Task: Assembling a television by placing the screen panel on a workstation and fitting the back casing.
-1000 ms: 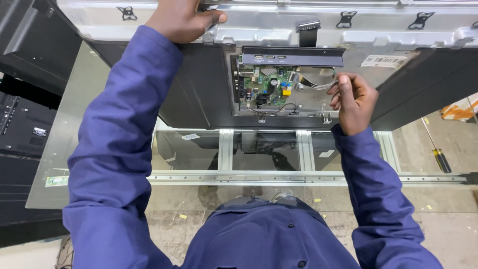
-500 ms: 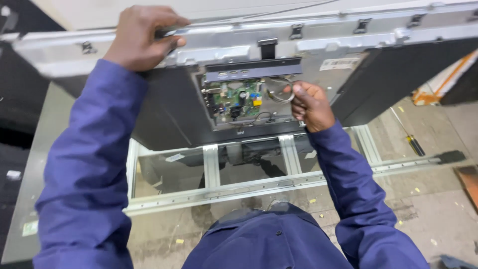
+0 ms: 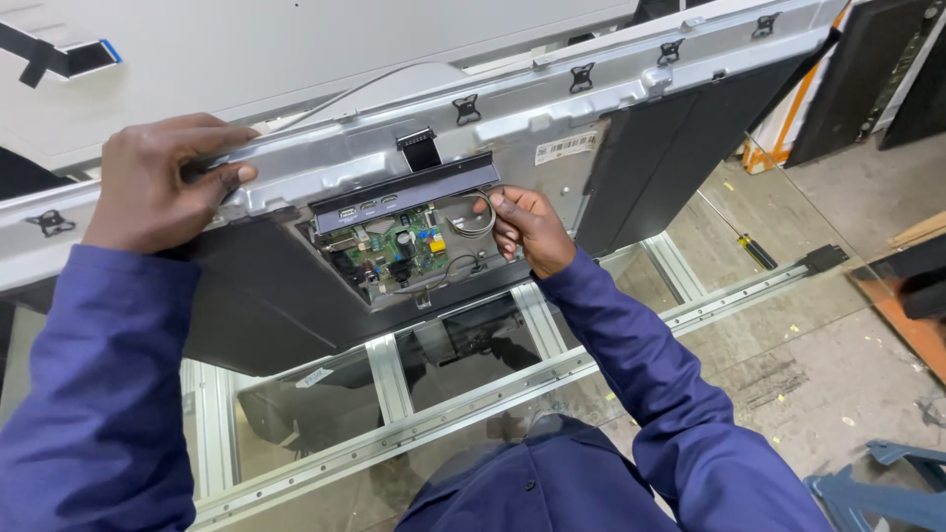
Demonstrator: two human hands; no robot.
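A large flat display panel (image 3: 296, 305) stands tilted in front of me, its dark back facing me and a silver metal frame (image 3: 552, 99) along its top. My left hand (image 3: 163, 182) grips the top edge of that frame at the left. In an open recess sits a green circuit board (image 3: 394, 251) under a grey connector strip (image 3: 404, 192). My right hand (image 3: 527, 227) is at the board's right side, fingers pinched on a grey ribbon cable (image 3: 480, 219). Both sleeves are blue.
A metal rail frame with glass panes (image 3: 443, 394) lies on the floor below the panel. A screwdriver with a yellow-and-black handle (image 3: 754, 249) rests on the concrete at right. Dark panels lean at the upper right, and a blue object (image 3: 877, 493) sits at the lower right corner.
The view has swung so the panel now tilts up to the right. My right hand has moved from the board's lower right edge up onto the ribbon cable. My left hand keeps its grip.
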